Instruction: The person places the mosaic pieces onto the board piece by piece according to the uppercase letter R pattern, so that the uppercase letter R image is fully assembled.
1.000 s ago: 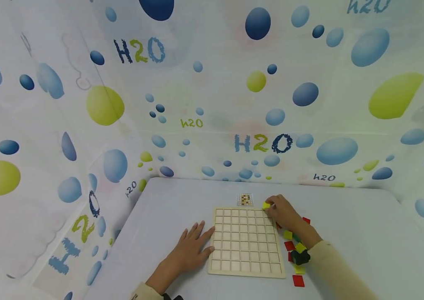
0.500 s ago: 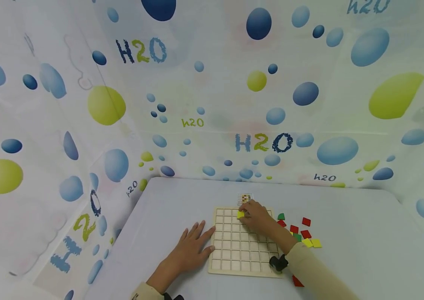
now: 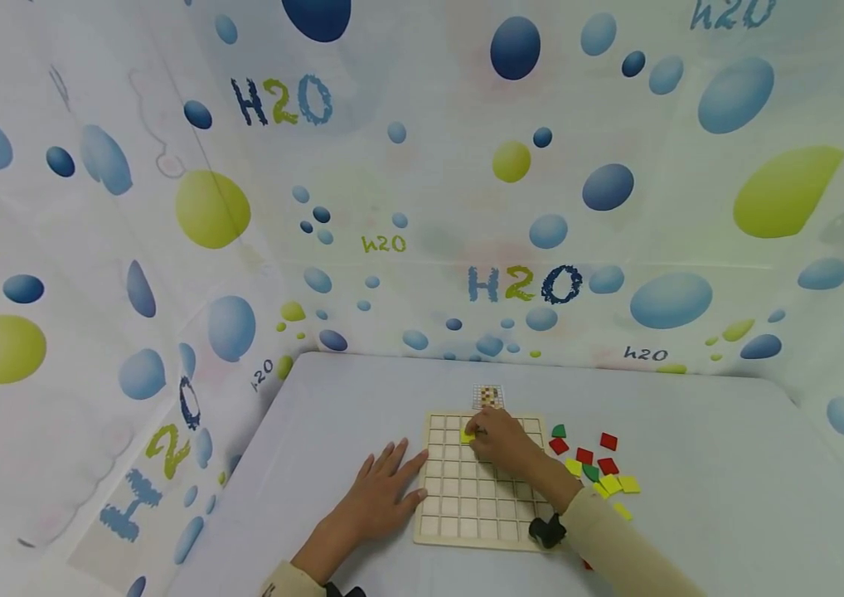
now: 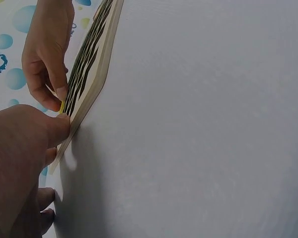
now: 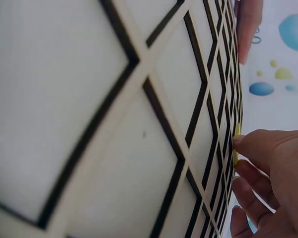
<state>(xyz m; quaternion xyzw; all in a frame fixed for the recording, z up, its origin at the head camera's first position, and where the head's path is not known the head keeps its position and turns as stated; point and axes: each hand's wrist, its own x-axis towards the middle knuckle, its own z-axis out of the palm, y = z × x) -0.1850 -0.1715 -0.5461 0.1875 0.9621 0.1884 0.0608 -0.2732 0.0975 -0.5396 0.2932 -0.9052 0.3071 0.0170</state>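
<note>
A pale wooden grid board [image 3: 452, 506] lies flat on the white table. Over its upper part, my right hand [image 3: 504, 444] pinches a yellow square tile [image 3: 466, 436] between thumb and finger, at a cell in the second row from the top. The right wrist view shows the tile [image 5: 237, 144] edge-on at the board's surface; whether it is fully in the cell I cannot tell. My left hand [image 3: 380, 502] lies with fingers spread on the table, its fingertips touching the board's left edge. In the left wrist view that hand [image 4: 25, 144] is beside the board's rim.
Right of the board lie loose red tiles [image 3: 608, 441], yellow tiles [image 3: 629, 484] and green rounded tiles [image 3: 559, 431]; my right forearm hides some. A small printed pattern card [image 3: 487, 395] sits just behind the board. Patterned sheeting surrounds the table.
From the board's far right corner, my right hand has carried the yellow tile left and slightly nearer, down to a second-row cell. My left hand has stayed at the board's edge.
</note>
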